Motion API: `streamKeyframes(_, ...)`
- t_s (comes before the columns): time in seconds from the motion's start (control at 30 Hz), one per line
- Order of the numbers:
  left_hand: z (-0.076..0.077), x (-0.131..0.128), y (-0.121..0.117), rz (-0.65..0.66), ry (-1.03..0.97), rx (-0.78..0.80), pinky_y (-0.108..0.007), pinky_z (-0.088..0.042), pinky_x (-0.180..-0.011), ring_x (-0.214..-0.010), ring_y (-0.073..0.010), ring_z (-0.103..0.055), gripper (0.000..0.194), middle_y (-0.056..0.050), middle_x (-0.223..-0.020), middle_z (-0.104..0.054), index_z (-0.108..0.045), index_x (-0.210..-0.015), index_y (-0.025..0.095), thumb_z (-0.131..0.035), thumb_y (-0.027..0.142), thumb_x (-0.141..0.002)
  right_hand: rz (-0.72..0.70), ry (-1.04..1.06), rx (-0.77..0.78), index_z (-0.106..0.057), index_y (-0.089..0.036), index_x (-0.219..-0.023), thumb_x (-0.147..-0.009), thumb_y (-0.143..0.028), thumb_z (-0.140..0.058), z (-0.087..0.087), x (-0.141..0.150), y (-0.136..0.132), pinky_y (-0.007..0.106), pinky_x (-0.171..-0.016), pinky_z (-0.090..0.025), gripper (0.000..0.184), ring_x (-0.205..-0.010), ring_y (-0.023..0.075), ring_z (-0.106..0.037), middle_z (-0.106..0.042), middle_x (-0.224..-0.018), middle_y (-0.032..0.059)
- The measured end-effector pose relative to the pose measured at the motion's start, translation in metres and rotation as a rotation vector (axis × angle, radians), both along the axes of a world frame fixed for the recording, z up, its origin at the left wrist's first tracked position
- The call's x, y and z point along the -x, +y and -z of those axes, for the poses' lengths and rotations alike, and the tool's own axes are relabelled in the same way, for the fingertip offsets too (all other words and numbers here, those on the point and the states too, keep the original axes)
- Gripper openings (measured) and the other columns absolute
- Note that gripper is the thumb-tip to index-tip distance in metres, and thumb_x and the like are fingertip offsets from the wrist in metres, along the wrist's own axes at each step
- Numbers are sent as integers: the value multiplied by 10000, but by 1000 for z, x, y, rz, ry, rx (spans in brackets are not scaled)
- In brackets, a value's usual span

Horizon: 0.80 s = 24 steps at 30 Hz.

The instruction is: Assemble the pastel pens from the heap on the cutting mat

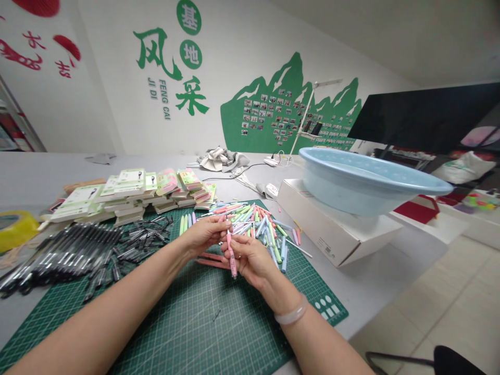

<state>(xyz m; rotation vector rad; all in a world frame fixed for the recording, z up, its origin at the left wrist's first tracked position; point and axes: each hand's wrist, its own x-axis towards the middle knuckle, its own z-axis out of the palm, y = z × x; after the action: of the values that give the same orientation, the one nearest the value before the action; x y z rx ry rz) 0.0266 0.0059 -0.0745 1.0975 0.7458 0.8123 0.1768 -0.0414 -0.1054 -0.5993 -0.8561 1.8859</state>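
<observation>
My left hand [201,234] and my right hand [250,259] meet above a green cutting mat [207,325], both gripping a pink pen [232,259] held almost upright. My right fingers wrap its lower barrel, and my left fingertips pinch near its top. Beyond them lies a loose heap of pastel pens [253,229]. A few pink pens [213,262] rest under my hands. To the left lie rows of black pens [66,255] and scattered black pen parts [138,239]. Stacks of packaged cards [133,191] stand behind them.
A pale blue plastic basin [371,179] sits on a white cardboard box [332,221] to the right. A yellow tape roll [17,229] lies at the far left. Crumpled cloth [222,159] and a power strip [271,161] lie at the back. The table edge runs along the right.
</observation>
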Motion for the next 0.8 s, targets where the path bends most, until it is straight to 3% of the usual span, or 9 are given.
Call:
streamKeyframes(0.6, -3, -8, -5, -71, 48, -69, -208, -352, -486, -478, -73, -443, 271, 24, -566, -492, -533, -656, 132, -681, 358, -682, 95, -36, -36, -651, -110, -854, -664, -263, -741, -1, 3, -1, 255, -605, -521, 260, -565, 97, -593, -661, -741, 44)
streamKeyframes(0.8, -5, -10, -5, -240, 188, -337, -206, -295, -496, -501, -72, -380, 296, 59, -541, -419, -486, -610, 150, -643, 379, -712, 113, -57, -68, -645, -116, -900, -685, -266, -725, -5, 2, -3, 262, -631, -528, 274, -591, 97, -604, -674, -783, 50)
